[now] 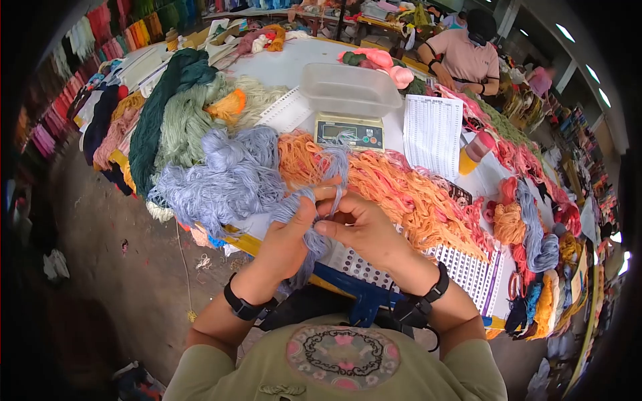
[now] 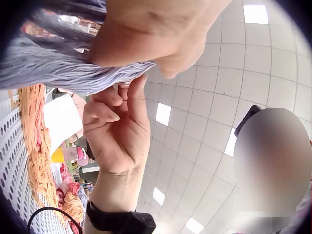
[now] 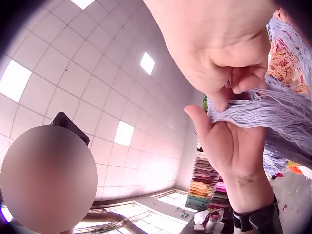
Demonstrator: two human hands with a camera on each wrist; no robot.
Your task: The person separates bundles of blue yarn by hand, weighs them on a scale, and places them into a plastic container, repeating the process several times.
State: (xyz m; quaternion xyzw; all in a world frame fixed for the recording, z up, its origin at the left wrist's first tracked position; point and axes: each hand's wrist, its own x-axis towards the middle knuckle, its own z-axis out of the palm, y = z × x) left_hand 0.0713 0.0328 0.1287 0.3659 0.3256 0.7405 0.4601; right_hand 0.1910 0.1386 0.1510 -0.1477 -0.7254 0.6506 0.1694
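A hank of blue yarn (image 1: 294, 207) runs through both hands near the table's front edge. The left hand (image 1: 284, 244) supports it across palm and fingers, thumb raised; in the right wrist view strands cover the fingers of the left hand (image 3: 236, 151). The right hand (image 1: 364, 230) has its fingers bent and pinches strands beside the left thumb. In the left wrist view, fingertips of the right hand (image 2: 119, 126) meet the underside of the yarn (image 2: 73, 73), below the left hand (image 2: 151, 34). Exact fingertip contact is partly hidden. A larger blue pile (image 1: 221, 174) lies left of the hands.
Orange yarn (image 1: 394, 190) spreads right of the hands, over a perforated white board (image 1: 354, 267). Behind are a scale (image 1: 349, 132) bearing a clear tray (image 1: 351, 90), a printed sheet (image 1: 433, 134) and green yarn (image 1: 184, 123). Another person (image 1: 465, 57) works at the far right.
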